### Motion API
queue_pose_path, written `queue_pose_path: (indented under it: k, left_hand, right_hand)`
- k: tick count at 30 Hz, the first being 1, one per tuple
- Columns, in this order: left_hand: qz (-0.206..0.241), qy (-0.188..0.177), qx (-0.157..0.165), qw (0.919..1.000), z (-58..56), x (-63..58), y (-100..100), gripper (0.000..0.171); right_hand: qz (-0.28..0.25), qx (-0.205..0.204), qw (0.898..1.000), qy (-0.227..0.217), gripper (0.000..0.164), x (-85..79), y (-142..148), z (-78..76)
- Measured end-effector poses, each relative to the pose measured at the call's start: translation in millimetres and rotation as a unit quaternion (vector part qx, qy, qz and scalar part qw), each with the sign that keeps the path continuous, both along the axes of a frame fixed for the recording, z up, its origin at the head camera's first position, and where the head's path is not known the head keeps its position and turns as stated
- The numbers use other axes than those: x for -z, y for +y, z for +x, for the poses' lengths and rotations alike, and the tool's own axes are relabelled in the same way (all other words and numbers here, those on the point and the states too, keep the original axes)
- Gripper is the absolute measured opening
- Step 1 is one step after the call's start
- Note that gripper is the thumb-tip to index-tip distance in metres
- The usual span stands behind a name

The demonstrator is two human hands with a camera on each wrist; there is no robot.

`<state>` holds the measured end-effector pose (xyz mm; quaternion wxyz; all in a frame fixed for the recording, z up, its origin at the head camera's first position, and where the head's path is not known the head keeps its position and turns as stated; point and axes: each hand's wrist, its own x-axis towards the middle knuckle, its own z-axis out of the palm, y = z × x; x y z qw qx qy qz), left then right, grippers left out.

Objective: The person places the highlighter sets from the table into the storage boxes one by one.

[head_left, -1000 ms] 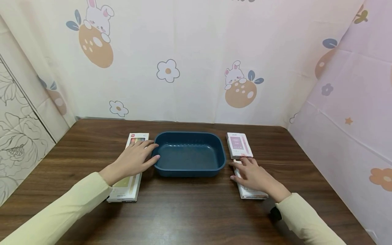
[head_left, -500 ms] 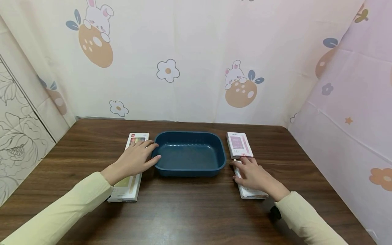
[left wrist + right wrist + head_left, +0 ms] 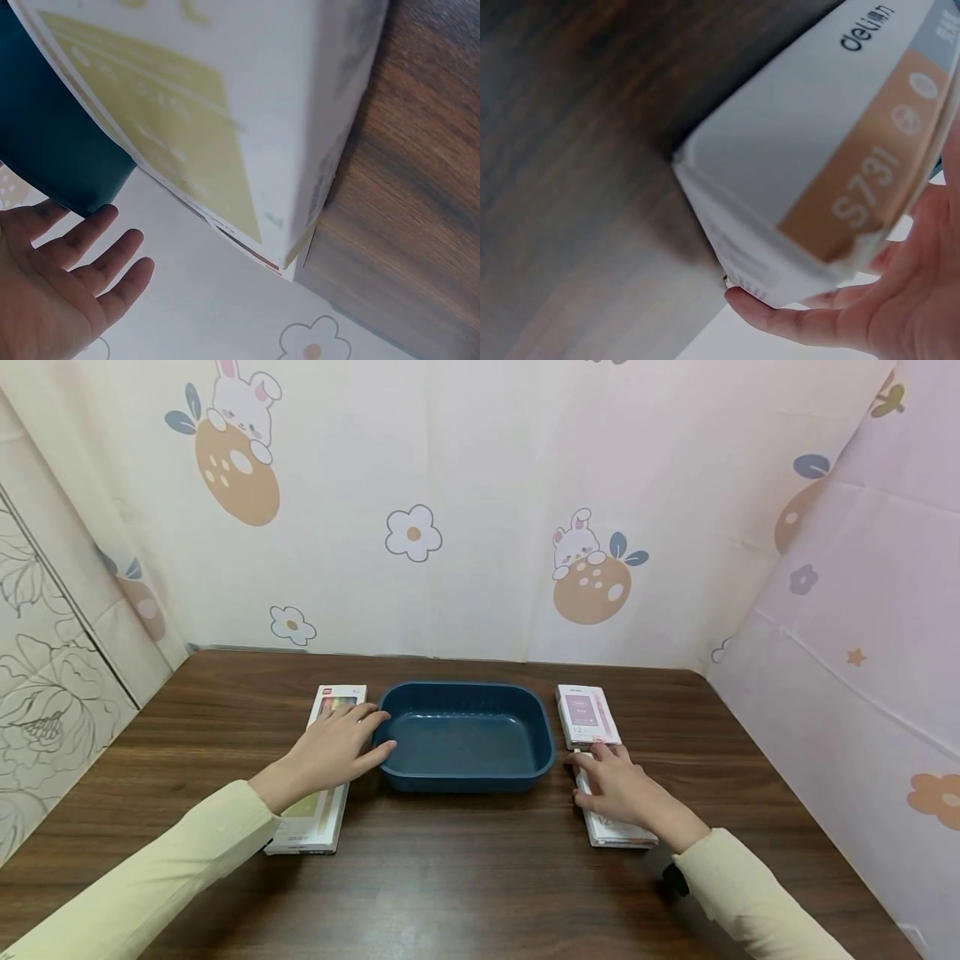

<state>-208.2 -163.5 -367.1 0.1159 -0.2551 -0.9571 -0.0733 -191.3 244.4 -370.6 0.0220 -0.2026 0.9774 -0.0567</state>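
Observation:
My left hand (image 3: 322, 760) lies with relaxed, spread fingers over the white boxes on the left, its thumb and fingertips right at the left rim of a dark blue basin (image 3: 468, 783). Below the wrist shows a white box (image 3: 303, 842) with a yellow-green label (image 3: 157, 120); a white box (image 3: 343, 695) with a colourful picture shows behind the fingers. My right hand (image 3: 626, 787) spreads over a white box (image 3: 622, 838), which shows "deli" and "S731" on its orange-banded side (image 3: 870, 172) in the right wrist view. One finger (image 3: 780, 322) touches that box's end.
Behind the right hand lies another white box (image 3: 588, 717) with a purple label, close to the one under the hand. The dark wooden table (image 3: 450, 885) reaches back to a patterned cloth (image 3: 480, 568), with more cloth at both sides.

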Motion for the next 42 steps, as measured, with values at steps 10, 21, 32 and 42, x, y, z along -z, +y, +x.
queue_pose_path:
  k: [10, 21, 32, 42]
  left_hand:
    - [0.001, 0.004, -0.003, 1.0, 0.5, -0.7, 0.8, 0.054]
    - [0.001, 0.012, -0.003, 0.9999, 1.1, -0.7, 2.6, 0.054]
    - [-0.001, 0.009, -0.005, 0.9999, 0.5, -1.2, 3.3, 0.055]
    - [-0.002, 0.008, -0.008, 0.9999, 0.3, -1.4, 3.6, 0.056]
  right_hand:
    - [0.002, -0.013, 1.0, 0.017, 0.046, -12.7, -1.7, -3.1]
    - [0.006, -0.029, 0.999, 0.027, 0.05, -40.5, -7.9, -15.6]
    - [-0.007, -0.048, 0.999, 0.024, 0.048, -61.9, -31.1, -32.3]
    - [-0.01, -0.08, 0.997, 0.021, 0.047, -68.3, -67.6, -48.8]
